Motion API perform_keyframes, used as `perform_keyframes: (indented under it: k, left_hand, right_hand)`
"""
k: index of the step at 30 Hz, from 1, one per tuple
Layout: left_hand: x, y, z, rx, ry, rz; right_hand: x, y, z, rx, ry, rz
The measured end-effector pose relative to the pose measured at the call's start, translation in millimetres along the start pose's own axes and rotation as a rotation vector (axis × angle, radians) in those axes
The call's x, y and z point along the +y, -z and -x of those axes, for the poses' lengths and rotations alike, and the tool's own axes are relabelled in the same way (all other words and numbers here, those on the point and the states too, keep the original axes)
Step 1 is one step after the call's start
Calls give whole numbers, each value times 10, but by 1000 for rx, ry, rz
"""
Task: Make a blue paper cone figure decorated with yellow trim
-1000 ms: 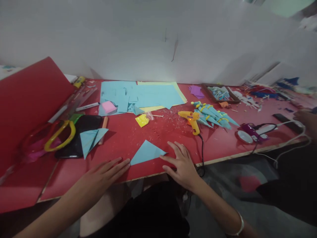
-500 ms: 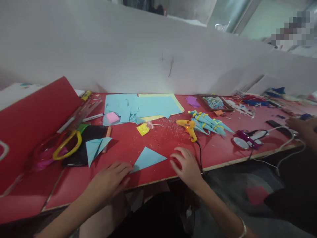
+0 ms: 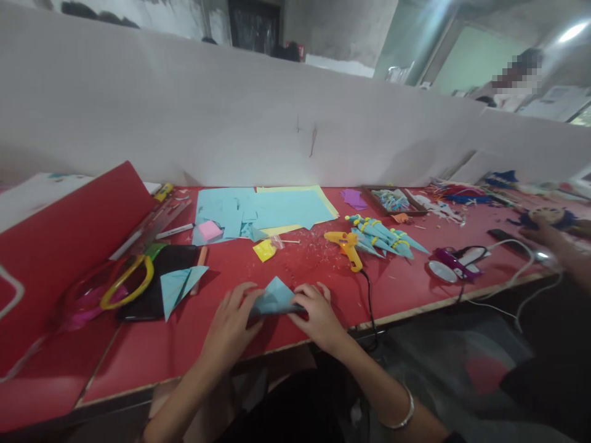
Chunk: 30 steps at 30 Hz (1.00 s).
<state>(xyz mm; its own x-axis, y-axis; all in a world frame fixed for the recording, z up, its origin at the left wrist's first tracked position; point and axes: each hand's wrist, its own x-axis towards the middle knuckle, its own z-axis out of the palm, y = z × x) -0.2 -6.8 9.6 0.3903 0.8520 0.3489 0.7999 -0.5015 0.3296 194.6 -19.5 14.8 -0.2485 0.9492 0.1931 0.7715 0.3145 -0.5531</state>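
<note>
A small blue paper triangle (image 3: 276, 295) lies near the table's front edge, its lower edge lifted between my hands. My left hand (image 3: 234, 317) is closed on its left corner. On the right corner, my right hand (image 3: 317, 314) pinches the paper with thumb and fingers. Another folded blue paper (image 3: 181, 288) rests to the left, by a black phone-like object (image 3: 157, 289). Beyond my right hand lie a yellow glue gun (image 3: 346, 247) and several blue paper cones (image 3: 385, 237) with yellow trim.
Blue sheets (image 3: 290, 206) lie at the back against a white partition (image 3: 231, 123). Scissors with yellow handles (image 3: 127, 283) and a red board (image 3: 74, 246) are at the left. At the right are a purple device (image 3: 455, 264), white cables and another person's hand (image 3: 549, 231).
Both hands have closed in on the paper triangle and gripped its two sides, and its lower edge has risen. The other person's hand has moved onto a round item.
</note>
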Motion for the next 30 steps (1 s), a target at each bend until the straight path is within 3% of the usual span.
perform_keyframes:
  k: [5, 11, 15, 19, 22, 26, 30]
  left_hand:
    - [47, 116, -137, -8, -104, 7]
    - [-69, 365, -370, -71, -110, 424]
    - [-188, 490, -488, -71, -67, 667]
    - [-311, 502, -628, -22, 63, 908]
    - [-396, 453, -773, 51, 148, 1099]
    - [-512, 327, -978, 189, 339, 1257]
    - [-597, 198, -1079, 229, 421, 1217]
  right_hand:
    - [-95, 69, -113, -27, 44, -13]
    - [-104, 333, -238, -277, 238, -66]
    - [-31, 453, -342, -307, 298, -68]
    - [-50, 457, -486, -195, 345, -235]
    - [-116, 425, -647, -12, 322, -390]
    - [-163, 355, -943, 226, 146, -580]
    - [-105, 217, -1231, 262, 18, -766]
